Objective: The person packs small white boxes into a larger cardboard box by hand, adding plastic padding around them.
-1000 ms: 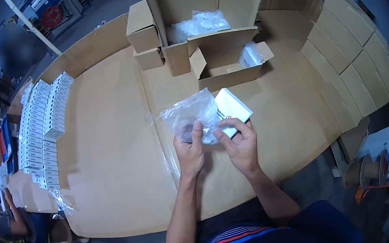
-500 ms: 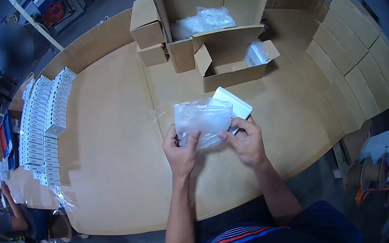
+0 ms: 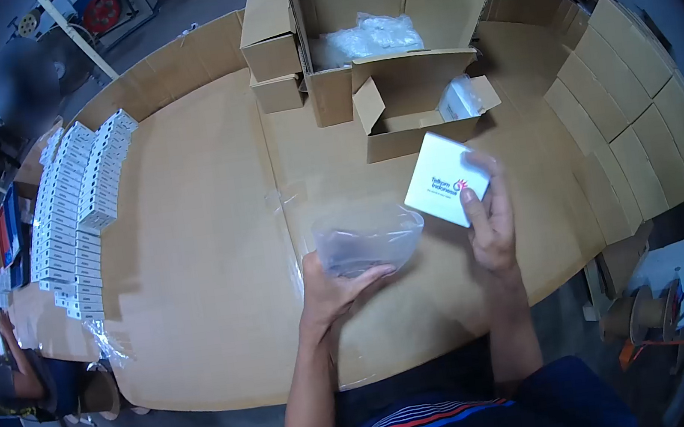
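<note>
My left hand (image 3: 339, 287) holds a clear plastic bag (image 3: 367, 240) over the middle of the table, its mouth spread towards the right. A white square box (image 3: 444, 181) with printed text and a small red logo is gripped in my right hand (image 3: 491, 215), thumb on its face. The box is tilted and apart from the bag, up and to its right. Beyond them stands an open cardboard box (image 3: 412, 142) with a wrapped white item (image 3: 459, 99) at its right end.
A larger open carton (image 3: 333, 98) holds bagged plastic (image 3: 375, 36). Closed cartons (image 3: 271, 57) stand beside it. Rows of small white boxes (image 3: 66, 215) line the left side; stacked brown boxes (image 3: 618, 108) form the right side. A co-worker (image 3: 13, 373) is at the far left.
My right hand has moved right and up with the white box, away from the bag, and the printed face now shows. The bag in my left hand has opened out.
</note>
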A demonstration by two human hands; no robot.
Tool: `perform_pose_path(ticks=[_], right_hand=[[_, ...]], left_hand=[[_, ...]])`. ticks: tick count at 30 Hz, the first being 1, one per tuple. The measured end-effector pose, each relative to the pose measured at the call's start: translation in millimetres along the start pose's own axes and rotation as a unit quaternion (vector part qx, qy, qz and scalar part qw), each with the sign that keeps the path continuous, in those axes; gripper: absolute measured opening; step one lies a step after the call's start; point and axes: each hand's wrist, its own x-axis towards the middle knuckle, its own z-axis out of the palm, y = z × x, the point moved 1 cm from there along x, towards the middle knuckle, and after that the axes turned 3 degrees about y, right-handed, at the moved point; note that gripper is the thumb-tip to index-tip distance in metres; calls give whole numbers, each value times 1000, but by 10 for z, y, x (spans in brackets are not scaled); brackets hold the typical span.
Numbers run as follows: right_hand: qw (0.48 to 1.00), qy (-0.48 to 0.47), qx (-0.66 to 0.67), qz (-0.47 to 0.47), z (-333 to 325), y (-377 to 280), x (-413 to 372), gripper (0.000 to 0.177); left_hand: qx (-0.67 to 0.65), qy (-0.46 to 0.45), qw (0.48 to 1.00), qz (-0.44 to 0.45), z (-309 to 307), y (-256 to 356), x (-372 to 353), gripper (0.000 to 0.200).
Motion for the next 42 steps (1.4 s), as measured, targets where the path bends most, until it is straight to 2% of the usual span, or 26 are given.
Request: perform_pose_path(ticks=[2,5,6,9,10,13,14,18,22,29,31,34,35,36,39,40,42], right_hand=[[997,9,28,-75,69,-288,191,46],[982,-80,-21,-168,108,-522,351,50],[976,-104,-36,-189,115,-548,417,40],[961,-210,-77,-166,246,-785,506,30],[945,-228,-105,-211,310,-827,596,21],[938,-296,-107,-143,409,-874,684,20],[919,-323,-143,-177,424,-875,736,19],[903,-355,-132,-203,542,-818,763,17],[910,-367,-108,-162,599,-768,748,20],[932,-352,-34,-79,574,-470,640,29],[943,-330,-28,-20,561,-384,597,30],[951,-305,-16,46,553,-264,520,32],[953,-297,-11,66,552,-206,499,32],[937,-342,-33,67,504,-143,528,34],[954,-276,85,86,533,-32,359,47],[954,-260,105,101,485,0,336,59],[960,-186,138,159,423,185,159,55]], left_hand=[[31,-8,999,21,1,9,-10,48],[63,-17,998,23,15,22,-33,47],[62,-19,998,25,21,33,-36,46],[61,-25,997,32,25,50,-25,45],[61,-28,997,35,22,55,-28,45],[51,-32,997,44,6,73,-16,44],[54,-30,997,42,4,73,-14,45],[46,-23,998,32,22,58,-6,53],[38,-18,999,1,26,40,-3,62],[-35,-3,999,-34,9,-115,-27,67],[-44,-8,998,-42,-1,-83,-29,66],[-265,0,959,-101,40,-269,-111,54],[-285,22,951,-118,61,-331,-128,51],[-304,44,942,-135,96,-364,-142,49],[-302,77,939,-146,135,-422,-168,47],[-305,85,938,-141,134,-452,-179,47],[-306,97,939,-126,130,-471,-154,46]])
